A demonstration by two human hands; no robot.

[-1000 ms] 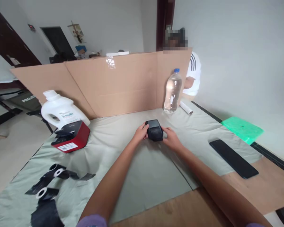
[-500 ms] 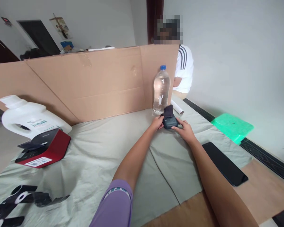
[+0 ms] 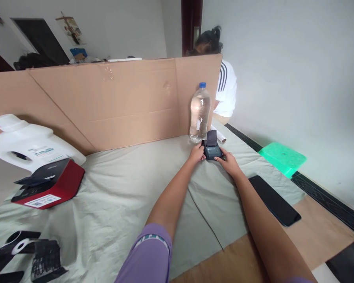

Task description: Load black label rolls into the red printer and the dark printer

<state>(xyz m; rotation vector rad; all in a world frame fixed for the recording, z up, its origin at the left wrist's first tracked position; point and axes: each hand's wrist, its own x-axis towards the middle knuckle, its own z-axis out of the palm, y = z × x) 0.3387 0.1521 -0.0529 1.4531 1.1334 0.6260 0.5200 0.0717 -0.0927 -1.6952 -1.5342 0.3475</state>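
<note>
A small black portable printer (image 3: 213, 152) lies on the green-grey cloth, a dark strip of paper (image 3: 212, 138) standing up from its top. My left hand (image 3: 197, 152) is closed on its left side, fingers curled against the edge. On the opposite side, my right hand (image 3: 227, 160) grips the right edge with thumb and fingers. Right behind the printer stands a clear water bottle (image 3: 200, 112) with a blue cap. A white paper roll (image 3: 219, 134) lies just behind to the right.
A cardboard panel (image 3: 135, 104) spans the back; a person in a white shirt (image 3: 226, 88) sits behind it. Left are a white jug (image 3: 38, 143), a red-and-black box-shaped device (image 3: 61, 188) and black rolls (image 3: 26, 247). A black phone (image 3: 275, 202) lies right, a green stool (image 3: 283, 157) beyond.
The view has shifted slightly. Both hands stay on the printer. At lower left, the black strip from the rolls has changed shape and now hangs lower, showing a wider face.
</note>
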